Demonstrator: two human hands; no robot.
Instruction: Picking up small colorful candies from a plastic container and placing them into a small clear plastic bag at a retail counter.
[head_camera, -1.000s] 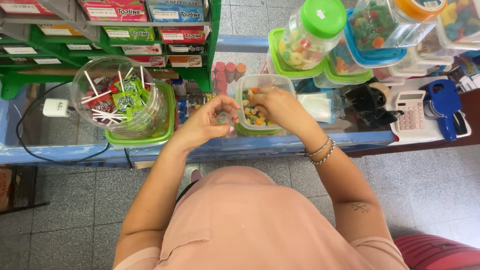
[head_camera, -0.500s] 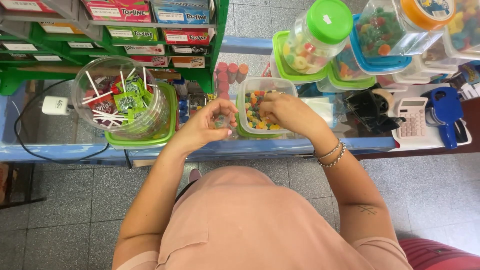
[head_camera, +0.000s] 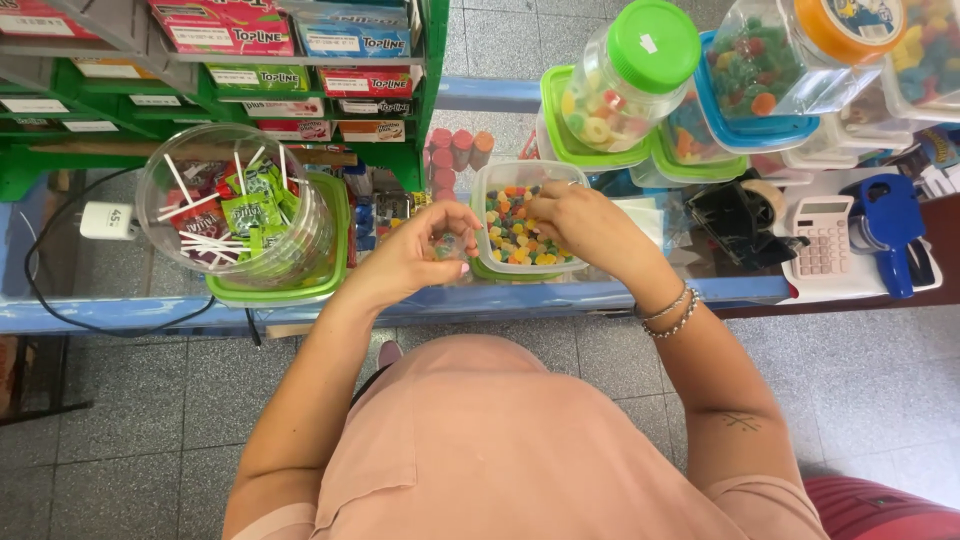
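Far left on the bench (head_camera: 150, 315): a round clear tub (head_camera: 235, 215) of lollipops is sitting in a green lid, well apart from both hands.

Left hand (head_camera: 420, 255): it is hovering just beside the left wall of the candy box, palm cupped toward the person's body. Its fingers (head_camera: 455, 222) are curling round something small and clear, possibly a little bag or cup; too small to tell which. Grasp looks loose, not clenched.

Centre: the clear rectangular candy box (head_camera: 500, 180) of mixed-colour gumdrops (head_camera: 510, 235) is standing on the bench edge, long axis running away from the person. It is lying directly to the right of the left hand and under the right one.

Right hand (head_camera: 590, 225): it is reaching in over the box's right rim, palm down. Its fingers (head_camera: 545, 205) are bunching over the gumdrops, touching or just above them; whether they are pinching a piece I cannot tell. The right hand is the nearer to the sweets.

Far right: a calculator (head_camera: 825, 235) and a blue tool (head_camera: 885, 230) are resting untouched.
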